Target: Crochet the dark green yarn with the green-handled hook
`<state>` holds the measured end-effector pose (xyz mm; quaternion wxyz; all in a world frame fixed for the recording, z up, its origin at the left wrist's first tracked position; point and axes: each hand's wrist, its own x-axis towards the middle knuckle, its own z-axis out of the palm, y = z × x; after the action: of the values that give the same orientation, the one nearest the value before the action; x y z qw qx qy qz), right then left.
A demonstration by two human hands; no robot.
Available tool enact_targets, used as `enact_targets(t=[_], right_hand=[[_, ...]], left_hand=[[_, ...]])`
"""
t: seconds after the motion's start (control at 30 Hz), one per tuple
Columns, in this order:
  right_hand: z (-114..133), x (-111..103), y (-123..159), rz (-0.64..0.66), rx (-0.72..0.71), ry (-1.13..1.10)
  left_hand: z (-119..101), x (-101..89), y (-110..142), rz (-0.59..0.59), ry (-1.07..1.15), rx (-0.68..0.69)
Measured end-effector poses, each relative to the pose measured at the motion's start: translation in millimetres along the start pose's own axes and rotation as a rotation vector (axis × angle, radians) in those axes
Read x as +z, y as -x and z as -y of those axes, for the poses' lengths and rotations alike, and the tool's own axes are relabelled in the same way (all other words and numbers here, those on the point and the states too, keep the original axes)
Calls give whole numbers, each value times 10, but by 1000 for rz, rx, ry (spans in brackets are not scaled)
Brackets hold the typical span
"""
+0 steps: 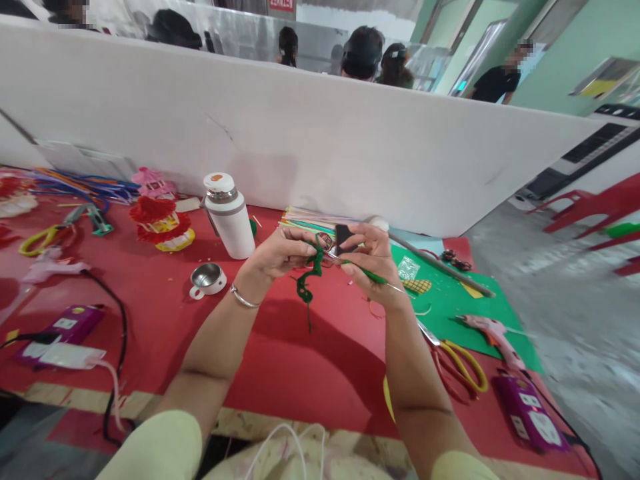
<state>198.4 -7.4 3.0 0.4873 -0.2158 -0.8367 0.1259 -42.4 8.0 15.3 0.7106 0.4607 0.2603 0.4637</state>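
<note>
My left hand (279,255) pinches the upper end of a small green crochet piece (303,288) over the middle of the table. The piece curls downward, with a loose yarn tail hanging below it. In my right hand (371,261) is a crochet hook (366,271) with a green grip. Its metal tip points left and meets the yarn close to my left fingertips; whether it passes through a loop is too small to tell. A dark object (343,238) shows beside my right fingers, and I cannot tell whether they touch it.
Left on the red table (280,360) stand a white flask (231,223), a steel cup (207,279) and red fuzzy crafts (155,220). To the right lie scissors (463,367), a glue gun (495,337) and a purple power strip (530,413). A white partition (310,147) rises behind.
</note>
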Motion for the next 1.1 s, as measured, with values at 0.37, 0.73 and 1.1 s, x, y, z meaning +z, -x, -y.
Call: enact_targets(t=[0.37,0.73,1.1], right_hand=[[38,-50,-25,52,6,-103],[163,-41,-57,-6,139,-275],[11,128,-47,-90,322,-635]], left_hand=[[20,-41,-15,67,-15,-50],[-3,-17,1,90,12,-89],[49,60,12,92,-33,-17]])
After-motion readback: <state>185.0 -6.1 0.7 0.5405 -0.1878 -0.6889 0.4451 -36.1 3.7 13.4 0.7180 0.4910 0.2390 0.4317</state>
